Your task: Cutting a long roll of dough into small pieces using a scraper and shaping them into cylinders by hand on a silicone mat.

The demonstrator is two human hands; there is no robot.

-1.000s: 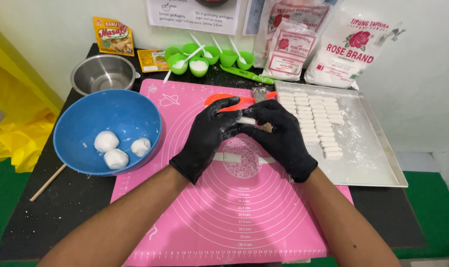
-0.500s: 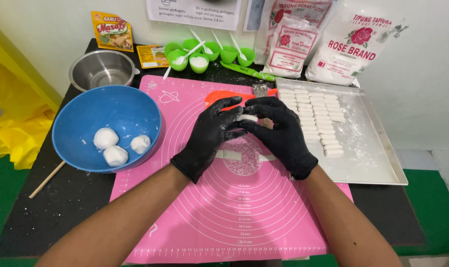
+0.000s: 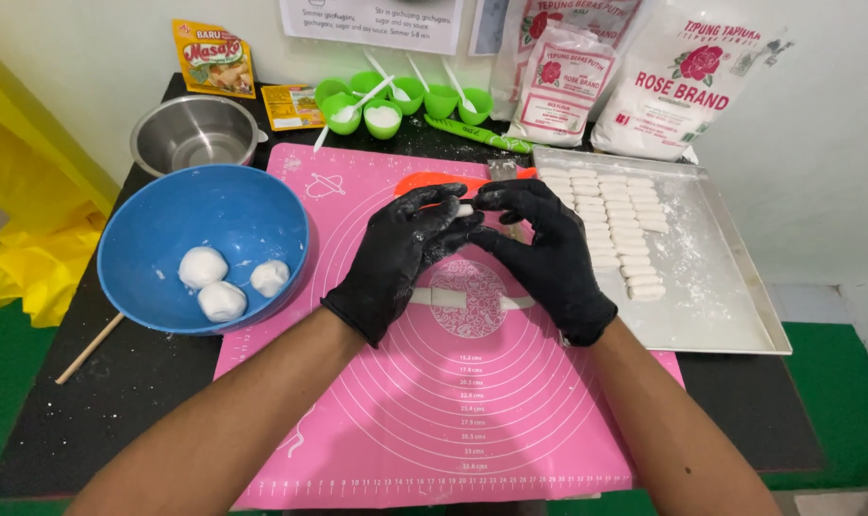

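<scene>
Between the fingertips of both hands, raised a little above the pink silicone rolling mat [image 3: 434,401], sits a small white piece of dough [image 3: 466,209]. The black-gloved left hand [image 3: 401,253] and black-gloved right hand [image 3: 547,253] both pinch it, fingers curled closed on its ends; most of it is hidden, so its shape is hard to judge, though it seems a short stub. The step looks like shaping one cut piece, and the next move would call for a light grip to set it down undented. Below the hands lies a thin white dough rope [image 3: 467,299], cut across. Right of the mat, a floured metal tray [image 3: 740,306] holds rows of small white dough sticks [image 3: 611,220]; left, a blue bowl [image 3: 157,225] holds three white dough balls [image 3: 226,284].
</scene>
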